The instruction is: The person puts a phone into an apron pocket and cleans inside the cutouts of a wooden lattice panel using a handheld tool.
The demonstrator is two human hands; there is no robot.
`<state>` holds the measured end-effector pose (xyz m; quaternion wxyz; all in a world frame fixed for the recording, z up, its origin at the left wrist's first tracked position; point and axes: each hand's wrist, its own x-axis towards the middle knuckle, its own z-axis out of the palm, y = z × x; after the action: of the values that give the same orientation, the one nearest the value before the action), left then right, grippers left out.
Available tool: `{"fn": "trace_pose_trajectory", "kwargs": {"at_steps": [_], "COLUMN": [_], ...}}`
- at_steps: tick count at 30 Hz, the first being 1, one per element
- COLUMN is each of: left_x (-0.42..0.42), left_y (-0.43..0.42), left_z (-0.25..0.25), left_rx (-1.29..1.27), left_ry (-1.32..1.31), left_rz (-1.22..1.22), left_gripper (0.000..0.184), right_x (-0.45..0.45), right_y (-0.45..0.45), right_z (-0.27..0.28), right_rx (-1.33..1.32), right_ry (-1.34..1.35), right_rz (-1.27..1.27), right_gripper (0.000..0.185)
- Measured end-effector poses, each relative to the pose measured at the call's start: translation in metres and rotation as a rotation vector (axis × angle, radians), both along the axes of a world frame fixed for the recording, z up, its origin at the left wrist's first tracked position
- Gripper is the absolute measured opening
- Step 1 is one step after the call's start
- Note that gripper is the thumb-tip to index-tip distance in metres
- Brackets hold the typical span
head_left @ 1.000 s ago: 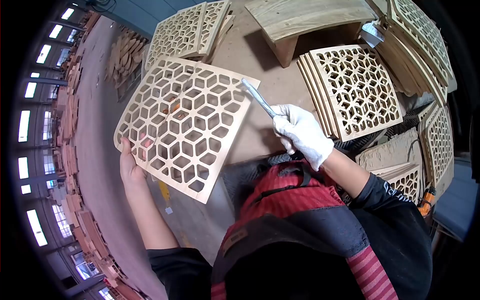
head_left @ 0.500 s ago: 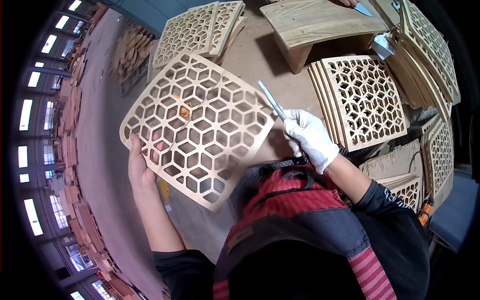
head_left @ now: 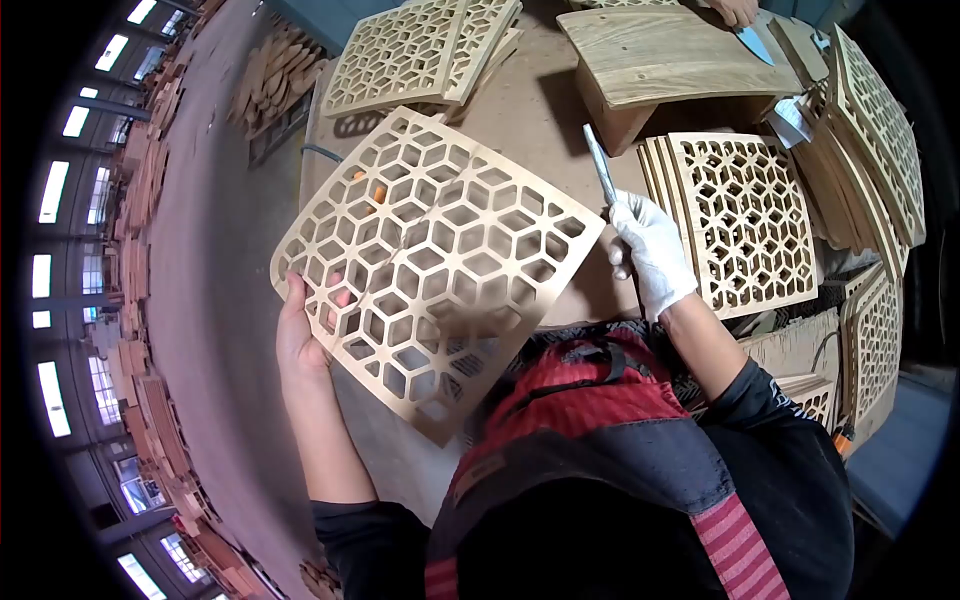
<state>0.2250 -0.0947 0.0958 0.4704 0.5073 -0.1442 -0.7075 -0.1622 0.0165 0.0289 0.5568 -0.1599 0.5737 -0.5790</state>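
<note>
My bare left hand (head_left: pixel 303 330) grips the lower left edge of a pale wooden lattice panel (head_left: pixel 530 318), with the fingers behind it and partly seen through the cut-outs. The panel is held tilted in front of me, above the table's near edge. My right hand (head_left: pixel 652 255), in a white glove, is closed around a slim grey stick-like tool (head_left: pixel 598 160) that points up and away from me. The tool is just right of the panel's right corner, apart from it. What kind of tool it is, I cannot tell.
Lattice panels lie stacked on the table (head_left: pixel 530 90), including a far-left stack (head_left: pixel 395 55) and a right stack (head_left: pixel 745 225). More panels (head_left: pixel 880 140) lean at far right. A small wooden stand (head_left: pixel 680 55) is at the back, where another person's hand (head_left: pixel 735 10) is near a blue blade (head_left: pixel 755 45).
The panel and both hands have shifted right in view, along with the table and its stacks. The tool now points more upright. Both hands keep their holds.
</note>
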Motion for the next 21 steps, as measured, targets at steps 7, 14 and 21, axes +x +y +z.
{"fn": "trace_pose_trajectory", "kwargs": {"at_steps": [7, 14, 21], "left_x": [0.014, 0.027, -0.017], "left_y": [0.009, 0.011, 0.027], "left_z": [-0.023, -0.051, -0.026], "left_rx": [0.051, 0.108, 0.238], "left_ry": [0.054, 0.308, 0.438], "left_rz": [0.031, -0.037, -0.124], "left_gripper": [0.048, 0.054, 0.058], "right_x": [0.005, 0.003, 0.0], "right_y": [-0.002, 0.009, 0.018], "right_z": [0.013, 0.048, 0.087], "right_rx": [0.0, -0.072, -0.133], "right_ry": [-0.035, 0.103, 0.118], "right_rz": [0.085, 0.167, 0.261], "right_gripper": [0.023, 0.032, 0.037]}}
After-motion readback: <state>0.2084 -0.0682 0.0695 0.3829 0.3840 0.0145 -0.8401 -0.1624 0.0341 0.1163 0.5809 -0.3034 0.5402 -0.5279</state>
